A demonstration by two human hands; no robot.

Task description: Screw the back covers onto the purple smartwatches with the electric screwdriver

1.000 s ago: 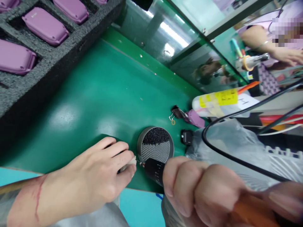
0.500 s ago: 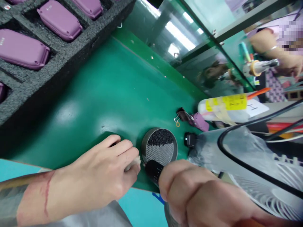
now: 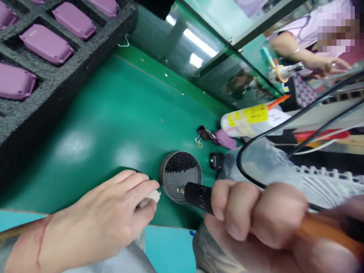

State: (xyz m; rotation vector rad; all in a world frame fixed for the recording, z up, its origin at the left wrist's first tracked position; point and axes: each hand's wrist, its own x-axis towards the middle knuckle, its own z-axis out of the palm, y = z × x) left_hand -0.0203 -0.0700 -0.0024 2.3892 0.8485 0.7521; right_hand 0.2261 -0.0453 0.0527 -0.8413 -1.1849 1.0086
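Note:
My right hand (image 3: 250,212) is shut around the black grip of what looks like a soldering iron (image 3: 198,197). Its thin metal tip lies over the lower part of a round metal tin (image 3: 179,176) filled with dark bristles. Whether the tip touches them I cannot tell. An orange handle (image 3: 327,229) runs out behind my right fingers. My left hand (image 3: 96,216) rests on the green mat (image 3: 113,117), left of the tin, with its fingers closed on a small white object (image 3: 149,198). Most of that object is hidden.
A grey foam tray (image 3: 57,72) holding purple housings lies at upper left. Beyond the tin are a binder clip (image 3: 203,133), a white taped bottle (image 3: 244,119), a clear plastic bag, and black cables. A glass pane stands behind the mat, with a co-worker's arm (image 3: 295,53) at upper right.
The iron's tip has moved from the tin's lower left edge onto its bristles. My left hand still holds the white object. The whole view has shifted slightly.

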